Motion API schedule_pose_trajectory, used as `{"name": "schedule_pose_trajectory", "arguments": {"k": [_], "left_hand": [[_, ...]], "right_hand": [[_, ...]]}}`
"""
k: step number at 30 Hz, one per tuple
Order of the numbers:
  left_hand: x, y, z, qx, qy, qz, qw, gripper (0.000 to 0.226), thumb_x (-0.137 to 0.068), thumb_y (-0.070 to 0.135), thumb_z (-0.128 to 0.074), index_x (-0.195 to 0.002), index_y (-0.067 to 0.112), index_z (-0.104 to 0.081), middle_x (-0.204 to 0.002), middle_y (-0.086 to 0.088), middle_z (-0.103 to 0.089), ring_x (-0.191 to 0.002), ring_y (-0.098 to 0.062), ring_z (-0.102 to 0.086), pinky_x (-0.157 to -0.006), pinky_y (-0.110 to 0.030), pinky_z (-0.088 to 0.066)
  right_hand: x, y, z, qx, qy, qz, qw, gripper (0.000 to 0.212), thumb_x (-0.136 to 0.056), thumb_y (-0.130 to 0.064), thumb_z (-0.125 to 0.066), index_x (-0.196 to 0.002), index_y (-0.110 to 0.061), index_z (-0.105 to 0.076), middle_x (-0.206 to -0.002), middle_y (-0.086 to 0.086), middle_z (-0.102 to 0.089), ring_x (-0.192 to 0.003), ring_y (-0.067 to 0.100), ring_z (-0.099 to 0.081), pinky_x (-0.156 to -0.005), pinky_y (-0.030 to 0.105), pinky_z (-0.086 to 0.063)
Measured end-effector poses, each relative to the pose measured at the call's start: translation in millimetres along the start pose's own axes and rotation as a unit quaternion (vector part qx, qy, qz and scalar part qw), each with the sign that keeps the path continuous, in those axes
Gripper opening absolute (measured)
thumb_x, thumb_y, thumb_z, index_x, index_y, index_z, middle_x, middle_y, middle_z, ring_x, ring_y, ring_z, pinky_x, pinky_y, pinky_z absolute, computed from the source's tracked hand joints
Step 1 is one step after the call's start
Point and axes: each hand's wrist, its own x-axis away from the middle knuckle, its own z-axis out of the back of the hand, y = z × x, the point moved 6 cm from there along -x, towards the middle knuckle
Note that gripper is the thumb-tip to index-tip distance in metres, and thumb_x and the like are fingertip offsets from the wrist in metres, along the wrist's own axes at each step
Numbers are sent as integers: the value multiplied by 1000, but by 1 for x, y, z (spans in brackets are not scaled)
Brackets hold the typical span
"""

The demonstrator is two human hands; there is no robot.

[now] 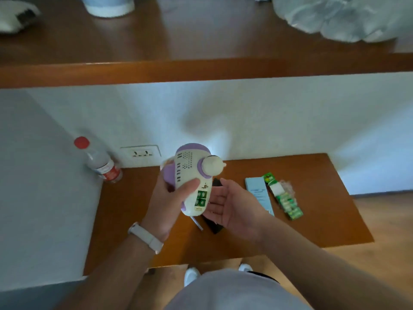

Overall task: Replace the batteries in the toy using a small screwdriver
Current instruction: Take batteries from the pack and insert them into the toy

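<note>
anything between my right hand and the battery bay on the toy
Nothing visible does. The open right hand sits just beside the toy, whose battery bay shows uncovered; the left hand grips the toy with its thumb above the bay.

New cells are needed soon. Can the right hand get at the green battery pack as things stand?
Probably yes: the right hand is open and empty, and the green battery pack lies uncovered on the table to its right, with only the flat light blue box between.

We see a brown wooden table (324, 220). A red-capped bottle (101, 163) stands at its far left corner. Toward the right a blue box (259, 194) lies just beside a green battery pack (285, 199). Mid-table lie a black thing (213, 228) and a thin tool (197, 223), partly hidden.
</note>
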Motion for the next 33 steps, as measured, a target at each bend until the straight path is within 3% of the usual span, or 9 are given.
{"name": "schedule_pose_trajectory", "arguments": {"k": [4,7,9,14,18,21,25,29,33], "left_hand": [[-5,20,-43,-81,-13,-23,996,63,-76,20,-85,-130,31,-55,-109,8,-74,-101,-13,-72,-75,-33,-62],[-10,26,-68,-187,-8,-36,982,78,-61,53,-87,-131,43,-53,-114,10,-72,-105,-15,-71,-79,-43,-63],[-11,33,-84,-266,13,-65,962,87,-56,67,-82,-134,47,-49,-117,14,-69,-106,-12,-68,-79,-43,-63],[-9,50,-123,-462,74,-135,873,99,-59,80,-64,-146,40,-39,-112,7,-58,-107,-17,-61,-90,-43,-56],[-10,58,-154,-556,74,-178,808,100,-65,79,-54,-150,31,-32,-106,-1,-58,-102,-23,-58,-89,-37,-48],[-10,62,-167,-616,94,-233,747,98,-66,76,-58,-147,22,-42,-98,-9,-64,-90,-28,-62,-81,-39,-48],[-7,65,-181,-674,144,-273,671,94,-66,77,-57,-140,19,-52,-91,-11,-64,-83,-29,-63,-76,-39,-50],[-5,72,-184,-679,161,-298,652,91,-68,76,-61,-138,18,-53,-91,-13,-63,-84,-30,-62,-75,-38,-49],[-8,76,-178,-661,166,-292,671,90,-68,75,-63,-137,20,-45,-87,-11,-62,-80,-28,-61,-74,-39,-50]], "right_hand": [[18,-17,17,-44,-33,14,998,52,-101,-41,-47,-127,1,-61,-115,20,-70,-98,29,-70,-80,35,-59],[26,-26,29,-68,-53,31,996,54,-94,-41,-55,-130,-1,-61,-123,21,-67,-104,31,-68,-90,38,-57],[30,-29,39,-90,-57,37,994,54,-93,-44,-56,-127,-2,-64,-121,19,-68,-104,29,-68,-90,38,-56],[32,-42,64,-131,-33,44,990,59,-96,-54,-50,-121,-4,-67,-107,14,-72,-90,25,-71,-82,36,-59],[32,-50,76,-154,-26,54,986,58,-81,-56,-58,-112,-8,-70,-100,12,-71,-89,24,-68,-87,37,-53],[32,-51,84,-180,-25,50,982,45,-96,-48,-50,-111,-11,-71,-108,13,-70,-94,25,-68,-86,39,-56],[33,-55,89,-240,-31,43,969,35,-104,-34,-44,-106,-18,-75,-121,9,-68,-99,24,-67,-66,34,-60],[34,-60,91,-286,-40,32,957,23,-101,-22,-52,-106,-13,-73,-125,11,-69,-104,27,-69,-67,39,-61],[28,-58,91,-266,-64,15,962,27,-99,-16,-52,-119,-6,-68,-133,18,-63,-113,31,-66,-94,47,-55]]}}
